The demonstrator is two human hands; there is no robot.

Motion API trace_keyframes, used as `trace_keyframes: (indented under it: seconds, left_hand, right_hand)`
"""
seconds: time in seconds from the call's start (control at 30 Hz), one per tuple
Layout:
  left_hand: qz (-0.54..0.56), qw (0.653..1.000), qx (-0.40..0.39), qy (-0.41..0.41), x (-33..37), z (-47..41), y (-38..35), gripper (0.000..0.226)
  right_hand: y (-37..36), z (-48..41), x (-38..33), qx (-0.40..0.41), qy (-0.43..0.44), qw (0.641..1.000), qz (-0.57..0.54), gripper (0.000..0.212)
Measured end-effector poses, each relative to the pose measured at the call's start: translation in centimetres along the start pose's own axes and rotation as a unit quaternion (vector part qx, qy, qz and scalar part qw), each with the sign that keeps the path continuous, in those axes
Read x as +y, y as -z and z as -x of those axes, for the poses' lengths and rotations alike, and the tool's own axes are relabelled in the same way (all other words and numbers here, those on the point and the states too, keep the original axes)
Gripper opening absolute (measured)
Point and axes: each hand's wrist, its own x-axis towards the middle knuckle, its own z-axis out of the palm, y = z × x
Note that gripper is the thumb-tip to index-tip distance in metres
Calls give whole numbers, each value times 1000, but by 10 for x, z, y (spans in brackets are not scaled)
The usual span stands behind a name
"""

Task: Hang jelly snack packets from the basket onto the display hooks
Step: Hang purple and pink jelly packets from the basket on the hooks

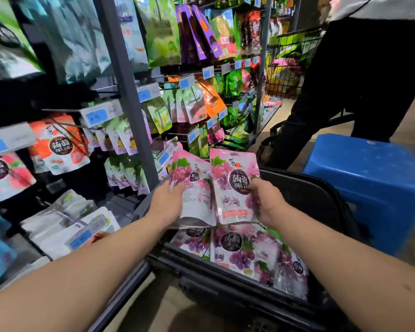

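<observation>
Both hands are raised over a black basket (304, 188), each holding one pink grape jelly packet. The left hand (167, 200) grips the left packet (197, 185) by its lower left edge, with the thumb lying across the face and the other fingers curled out of sight behind it. This packet shows its printed back. Its long axis is upright but leans left, with the top edge pointing up and away toward the rack.

The right hand (267, 202) pinches the right packet (230, 188) along its right edge, thumb on the front and fingers wrapped behind. This packet faces the camera with its grape picture and dark round label. It stands nearly vertical, its hang-hole end uppermost and its sealed bottom down. The two packets touch side by side along their inner edges, just above the basket's contents.

More grape packets (247, 250) lie flat in the basket. To the left, a display rack has a grey post (130, 104), a wire hook (62, 110), blue price tags (95, 116) and hanging orange jelly packets (58, 147). A blue plastic stool (369, 185) stands right of the basket. Beyond it are a person in dark clothing (359, 80) and a wire cart (290, 68) of goods.
</observation>
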Motion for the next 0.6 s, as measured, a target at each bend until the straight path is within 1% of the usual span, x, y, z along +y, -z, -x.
trace_keyframes:
  seconds: [0.13, 0.23, 0.3, 0.37, 0.43, 0.47, 0.53, 0.57, 0.6]
  left_hand:
    - [67, 997, 32, -6, 2, 20, 24, 30]
    - [80, 995, 46, -21, 3, 36, 39, 29]
    - [80, 995, 54, -33, 4, 48, 46, 19]
    - [58, 996, 52, -43, 5, 58, 52, 10]
    - [58, 995, 54, -54, 7, 69, 59, 9]
    - [70, 994, 59, -53, 9, 75, 63, 9]
    - [102, 992, 63, -32, 12, 82, 76, 10]
    - [113, 992, 60, -17, 10, 83, 82, 16]
    - [121, 991, 55, -4, 9, 84, 87, 28]
  right_hand:
    - [-30, 15, 7, -107, -40, 993, 26, 19]
    - [-39, 23, 16, -169, -61, 983, 35, 35]
    - [-42, 29, 20, -204, -72, 976, 34, 44]
    - [-45, 32, 24, -233, -73, 969, 32, 59]
    - [-51, 39, 23, -241, -67, 968, 37, 67]
    - [-54, 43, 22, -241, -69, 967, 37, 67]
    - [-63, 53, 16, -239, -70, 968, 24, 58]
    - [-67, 54, 15, -228, -60, 972, 13, 54]
    - [-70, 61, 12, -220, -52, 974, 19, 49]
